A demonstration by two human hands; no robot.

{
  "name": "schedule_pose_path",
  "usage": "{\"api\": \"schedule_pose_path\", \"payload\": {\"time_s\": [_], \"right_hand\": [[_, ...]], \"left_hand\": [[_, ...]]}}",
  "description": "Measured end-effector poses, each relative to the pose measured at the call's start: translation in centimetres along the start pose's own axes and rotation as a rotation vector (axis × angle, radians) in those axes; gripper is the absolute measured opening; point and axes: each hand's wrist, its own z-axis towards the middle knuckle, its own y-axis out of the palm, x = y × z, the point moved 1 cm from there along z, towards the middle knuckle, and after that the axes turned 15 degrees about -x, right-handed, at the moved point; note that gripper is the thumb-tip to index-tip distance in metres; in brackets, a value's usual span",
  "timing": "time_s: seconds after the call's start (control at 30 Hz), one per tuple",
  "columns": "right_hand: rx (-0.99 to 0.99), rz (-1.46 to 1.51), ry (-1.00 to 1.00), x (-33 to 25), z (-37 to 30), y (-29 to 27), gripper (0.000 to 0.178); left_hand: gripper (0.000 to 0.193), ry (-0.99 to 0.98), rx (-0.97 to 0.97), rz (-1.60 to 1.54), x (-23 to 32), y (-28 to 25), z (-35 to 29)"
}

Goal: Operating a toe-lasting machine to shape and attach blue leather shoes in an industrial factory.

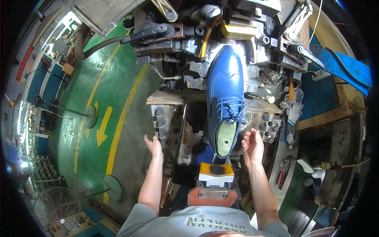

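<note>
**Blue shoe mounted on a shoe-making machine**

A blue lace-up shoe point(225, 89) is seen clamped toe-first in the grey machine point(185, 43). The left hand point(154, 145) and right hand point(252, 145) are held open and empty beside its heel. The shoe appears seated; careful, square handling seems called for.

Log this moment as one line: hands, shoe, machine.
left hand: open, empty, beside machine | right hand: open, empty, near shoe heel | blue lace-up shoe: on last in machine, toe forward, untouched

Yellow floor arrow point(102, 127) on green floor point(85, 98); red pliers point(282, 172) — fan point(55, 205) lower left
</note>
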Motion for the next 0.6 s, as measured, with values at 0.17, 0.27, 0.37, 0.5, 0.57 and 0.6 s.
{"api": "schedule_pose_path", "payload": {"time_s": [0.17, 0.27, 0.37, 0.5, 0.57, 0.6], "right_hand": [[0.045, -0.052, 0.014, 1.7, -1.0, -1.5, 0.026], [0.091, -0.080, 0.033, 1.7, -2.1, -2.8, 0.025], [0.142, -0.033, 0.027, 2.3, -3.2, -5.2, 0.023], [0.160, -0.065, 0.090, 3.4, -5.3, -6.4, 0.023], [0.195, -0.082, 0.099, 3.7, -6.2, -7.4, 0.024], [0.184, -0.071, 0.099, 3.8, -6.6, -7.9, 0.025]], "left_hand": [[0.063, -0.151, -0.497, -0.297, -4.5, 0.1, 1.3], [0.062, -0.084, -0.017, -0.236, -3.0, -0.1, 1.1], [0.060, 0.020, 0.162, -0.195, 0.1, -1.7, -0.1], [0.051, 0.160, 0.087, -0.143, 1.7, -3.1, -4.1], [0.041, 0.348, -0.112, -0.143, 3.0, -1.6, -6.7], [0.034, 0.468, -0.173, -0.139, 3.6, -0.8, -8.5]]}}
